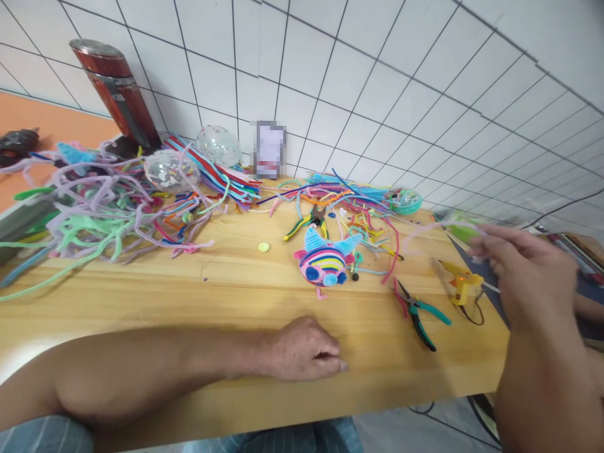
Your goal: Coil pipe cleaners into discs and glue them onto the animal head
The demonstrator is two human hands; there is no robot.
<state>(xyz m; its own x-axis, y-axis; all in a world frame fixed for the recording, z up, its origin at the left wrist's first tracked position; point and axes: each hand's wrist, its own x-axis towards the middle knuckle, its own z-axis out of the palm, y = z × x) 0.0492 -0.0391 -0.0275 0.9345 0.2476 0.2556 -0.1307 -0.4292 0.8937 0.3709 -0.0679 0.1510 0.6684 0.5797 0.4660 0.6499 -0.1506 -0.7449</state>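
Observation:
My left hand (309, 351) rests on the wooden table near its front edge, curled into a loose fist with nothing showing in it. At the right, my right hand (533, 267) is raised and closed on a pale lilac pipe cleaner (427, 226), blurred, whose free end points left. Mid-table stands a small striped pipe-cleaner figure (325, 264) with light-blue horns, blue discs on its front and a pink foot. Teal-handled pliers (419, 314) lie open between my hands. Below and left of my right hand is a yellow hot glue gun (465, 283).
Tangled lilac and green pipe cleaners (99, 214) cover the left. Coloured bundles (212, 170) lie along the tiled wall, near clear confetti-filled balls (219, 145), a blurred-out phone-like object (270, 150) and a red flask (116, 88). Yellow-handled pliers (306, 223) sit behind the figure.

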